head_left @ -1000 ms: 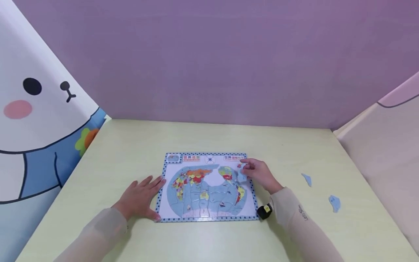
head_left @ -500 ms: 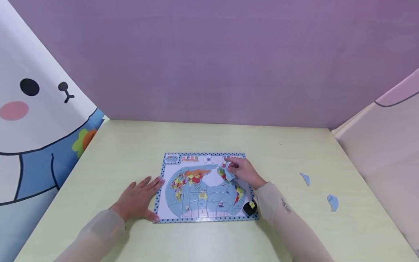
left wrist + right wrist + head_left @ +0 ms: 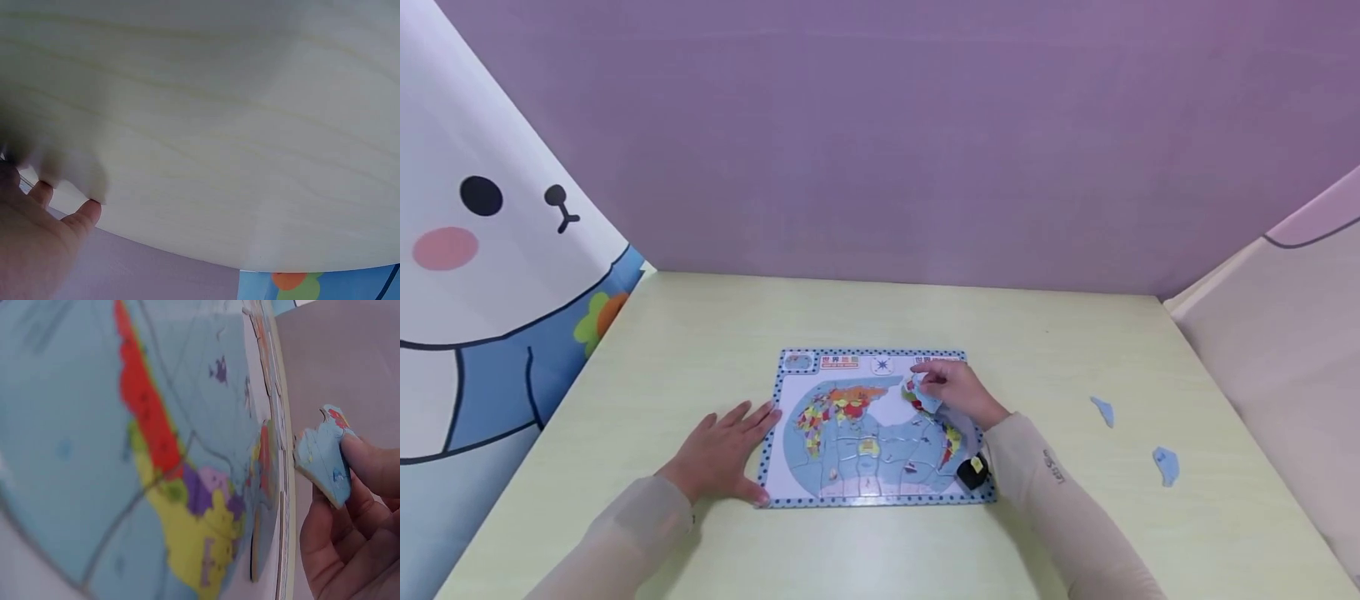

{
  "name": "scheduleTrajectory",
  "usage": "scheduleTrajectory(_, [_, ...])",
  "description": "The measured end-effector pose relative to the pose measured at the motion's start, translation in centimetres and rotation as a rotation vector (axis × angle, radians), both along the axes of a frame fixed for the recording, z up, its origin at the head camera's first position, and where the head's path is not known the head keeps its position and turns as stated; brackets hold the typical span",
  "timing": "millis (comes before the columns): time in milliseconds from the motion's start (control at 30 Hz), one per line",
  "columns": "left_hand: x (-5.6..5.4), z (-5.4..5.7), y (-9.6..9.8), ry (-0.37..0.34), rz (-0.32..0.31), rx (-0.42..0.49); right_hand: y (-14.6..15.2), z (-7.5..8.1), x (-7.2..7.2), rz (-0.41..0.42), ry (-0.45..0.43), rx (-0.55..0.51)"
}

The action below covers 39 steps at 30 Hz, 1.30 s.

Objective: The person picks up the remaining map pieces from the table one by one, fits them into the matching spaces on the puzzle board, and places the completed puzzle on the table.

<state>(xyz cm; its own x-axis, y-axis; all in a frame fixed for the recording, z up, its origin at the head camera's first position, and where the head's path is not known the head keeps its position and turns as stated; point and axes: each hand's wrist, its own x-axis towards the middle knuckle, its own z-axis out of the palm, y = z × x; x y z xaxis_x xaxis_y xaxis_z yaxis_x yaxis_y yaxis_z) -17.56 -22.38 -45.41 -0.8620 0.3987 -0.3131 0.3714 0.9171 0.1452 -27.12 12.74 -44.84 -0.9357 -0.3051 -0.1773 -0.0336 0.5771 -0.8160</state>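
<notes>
A world map jigsaw puzzle [image 3: 868, 450] in a dotted blue frame lies on the table, most of its pieces fitted and a white gap showing in its upper middle and right. My right hand [image 3: 958, 390] pinches a blue puzzle piece [image 3: 325, 459] between thumb and fingers, raised over the map's upper right. Beneath it, a piece with green and red land partly shows. At the puzzle's left edge my left hand [image 3: 722, 454] rests flat with spread fingers, thumb at the lower left corner. The left wrist view shows only part of those fingers [image 3: 84, 215].
Two loose blue pieces lie on the table to the right: a slim one [image 3: 1103, 411] and a wider one [image 3: 1167, 465]. A purple wall [image 3: 895, 150] closes off the back, and a panel with a cartoon animal [image 3: 497, 250] stands at the left.
My right hand has moved left with the puzzle piece, from the map's right margin to above its upper right part. My left hand stays on the frame's left edge.
</notes>
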Motion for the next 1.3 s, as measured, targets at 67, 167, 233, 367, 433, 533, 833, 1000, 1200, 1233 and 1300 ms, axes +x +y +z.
scheduleTrajectory(67, [0.0, 0.0, 0.0, -0.004, 0.002, -0.002, -0.2, -0.1, 0.1, -0.005, -0.003, 0.002])
scheduleTrajectory(167, [0.1, 0.0, 0.1, -0.008, 0.008, -0.011, -0.6, -0.3, 0.1, -0.012, -0.022, -0.007])
scheduleTrajectory(233, [0.1, 0.1, 0.1, -0.008, 0.01, -0.014, -0.9, -0.3, 0.2, -0.017, -0.043, -0.018])
scheduleTrajectory(367, [0.1, 0.0, 0.2, -0.009, 0.012, -0.011, -1.5, -0.3, 0.2, -0.033, -0.076, -0.028])
scheduleTrajectory(433, [0.1, -0.1, 0.2, -0.009, 0.012, -0.01, -1.8, -0.3, 0.1, -0.046, -0.084, -0.031])
scheduleTrajectory(533, [0.1, -0.2, 0.1, -0.003, 0.012, -0.013, -2.1, -0.3, 0.2, -0.065, -0.087, -0.043])
scheduleTrajectory(833, [0.1, -0.1, 0.1, -0.014, 0.025, -0.007, -2.6, -0.4, 0.0, -0.119, -0.127, -0.087])
scheduleTrajectory(1000, [0.1, -0.1, 0.1, -0.02, 0.029, -0.008, -2.5, -0.4, 0.1, -0.113, -0.138, -0.081])
scheduleTrajectory(1200, [0.2, -0.3, 0.1, -0.012, 0.029, -0.003, -2.6, -0.4, 0.1, -0.102, -0.15, -0.081])
scheduleTrajectory(1233, [0.2, -0.3, 0.1, -0.009, 0.027, -0.003, -2.6, -0.4, 0.1, -0.099, -0.152, -0.083])
scheduleTrajectory(1300, [0.1, -0.3, 0.0, -0.001, 0.023, -0.001, -2.6, -0.4, 0.1, -0.091, -0.154, -0.083])
